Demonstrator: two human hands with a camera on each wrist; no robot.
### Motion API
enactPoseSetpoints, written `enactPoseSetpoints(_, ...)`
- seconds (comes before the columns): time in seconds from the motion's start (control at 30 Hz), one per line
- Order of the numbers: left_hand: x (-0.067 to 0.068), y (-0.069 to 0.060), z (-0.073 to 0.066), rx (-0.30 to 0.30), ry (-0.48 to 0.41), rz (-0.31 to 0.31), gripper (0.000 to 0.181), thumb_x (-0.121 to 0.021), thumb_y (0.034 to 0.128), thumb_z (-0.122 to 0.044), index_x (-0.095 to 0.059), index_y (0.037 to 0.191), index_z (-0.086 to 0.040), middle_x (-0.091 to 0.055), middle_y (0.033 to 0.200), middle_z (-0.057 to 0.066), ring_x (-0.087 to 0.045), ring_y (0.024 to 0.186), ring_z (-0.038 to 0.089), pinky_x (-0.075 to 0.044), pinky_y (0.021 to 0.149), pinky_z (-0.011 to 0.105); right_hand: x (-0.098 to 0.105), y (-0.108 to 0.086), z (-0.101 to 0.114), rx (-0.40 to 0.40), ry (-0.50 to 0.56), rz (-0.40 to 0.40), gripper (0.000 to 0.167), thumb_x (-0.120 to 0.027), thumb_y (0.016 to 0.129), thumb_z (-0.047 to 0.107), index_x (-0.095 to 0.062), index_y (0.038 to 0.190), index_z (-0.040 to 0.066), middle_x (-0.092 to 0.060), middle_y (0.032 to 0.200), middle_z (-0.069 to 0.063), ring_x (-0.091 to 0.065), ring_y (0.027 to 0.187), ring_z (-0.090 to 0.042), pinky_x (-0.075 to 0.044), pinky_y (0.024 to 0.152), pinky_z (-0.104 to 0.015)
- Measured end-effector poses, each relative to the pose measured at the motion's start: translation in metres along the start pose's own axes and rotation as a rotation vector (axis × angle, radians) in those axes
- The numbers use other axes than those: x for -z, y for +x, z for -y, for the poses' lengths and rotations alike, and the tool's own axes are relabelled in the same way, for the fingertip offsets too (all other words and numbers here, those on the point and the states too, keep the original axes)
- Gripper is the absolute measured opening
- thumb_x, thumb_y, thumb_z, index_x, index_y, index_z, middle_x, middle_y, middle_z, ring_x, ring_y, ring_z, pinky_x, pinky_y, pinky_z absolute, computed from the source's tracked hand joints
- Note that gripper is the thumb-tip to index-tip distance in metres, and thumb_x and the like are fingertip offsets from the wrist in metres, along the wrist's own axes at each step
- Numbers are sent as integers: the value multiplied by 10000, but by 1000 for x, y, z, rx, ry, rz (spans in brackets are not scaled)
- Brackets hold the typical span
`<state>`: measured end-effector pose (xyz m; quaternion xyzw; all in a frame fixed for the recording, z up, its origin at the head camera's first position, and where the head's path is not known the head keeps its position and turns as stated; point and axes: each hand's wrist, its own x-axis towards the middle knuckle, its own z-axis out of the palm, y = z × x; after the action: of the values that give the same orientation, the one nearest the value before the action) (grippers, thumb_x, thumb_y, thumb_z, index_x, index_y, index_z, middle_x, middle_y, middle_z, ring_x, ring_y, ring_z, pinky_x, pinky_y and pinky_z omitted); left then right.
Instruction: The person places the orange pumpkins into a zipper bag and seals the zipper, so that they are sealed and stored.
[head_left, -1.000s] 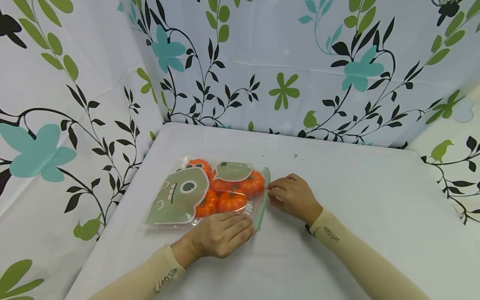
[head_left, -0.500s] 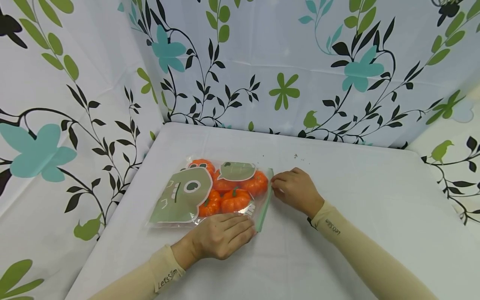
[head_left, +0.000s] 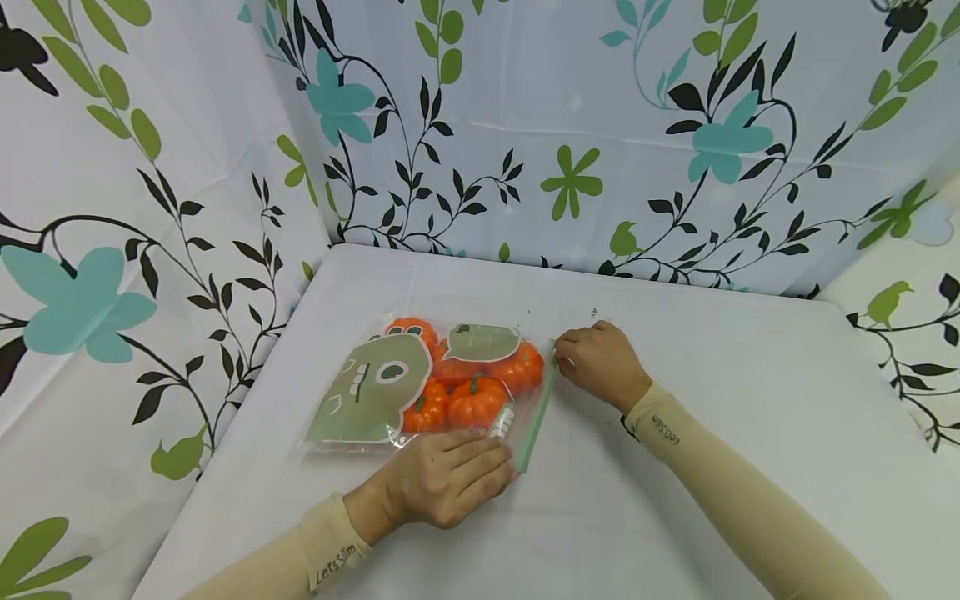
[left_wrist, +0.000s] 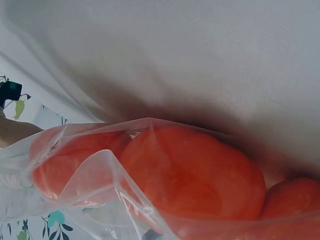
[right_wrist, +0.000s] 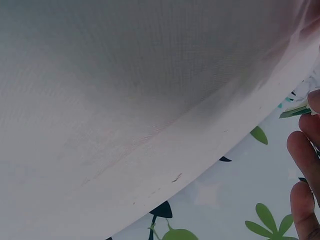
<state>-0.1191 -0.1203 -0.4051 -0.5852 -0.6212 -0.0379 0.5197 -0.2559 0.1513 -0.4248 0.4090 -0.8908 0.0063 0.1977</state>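
Note:
A clear zip bag (head_left: 371,396) with a green cartoon print lies on its side on the table, its green zip strip (head_left: 537,421) facing right. Several small orange pumpkins (head_left: 477,403) fill its right half; through the plastic, a pumpkin (left_wrist: 195,172) looms large in the left wrist view. My right hand (head_left: 603,362) pinches the far end of the strip. In the right wrist view its fingers (right_wrist: 302,155) are curled near the green strip tip (right_wrist: 294,112). My left hand (head_left: 446,479) holds the near corner by the strip's other end; its thumb is hidden.
A white cloth covers the table (head_left: 712,400). Patterned curtains (head_left: 480,142) with leaves and flowers stand behind it and on both sides. A few dark specks (head_left: 595,312) show on the cloth beyond the right hand.
My right hand has moved right and slightly away, drawing the strip's far end and the bag rightward. The left hand has shifted only slightly with the near corner.

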Motion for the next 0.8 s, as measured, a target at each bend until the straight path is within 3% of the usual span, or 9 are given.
enactPoseSetpoints(0.27, 0, 3, -3, -22, -18, 9, 246, -533, 1001, -134, -764, 937, -80, -765, 914, 42, -745, 842, 151, -587, 777, 268, -5, -3, -12, -54, -24, 55, 81, -795, 804, 110, -767, 880, 115, -751, 864, 2, -710, 769, -160, -519, 699, -365)
enactPoseSetpoints(0.8, -4, -2, -11, -21, -43, 49, 251, -508, 999, -138, -752, 985, -84, -762, 949, 40, -740, 867, 160, -582, 807, 283, -7, 5, -16, -57, -30, 74, 40, -771, 798, 104, -740, 820, 117, -723, 792, 8, -684, 707, -176, -472, 617, -362)
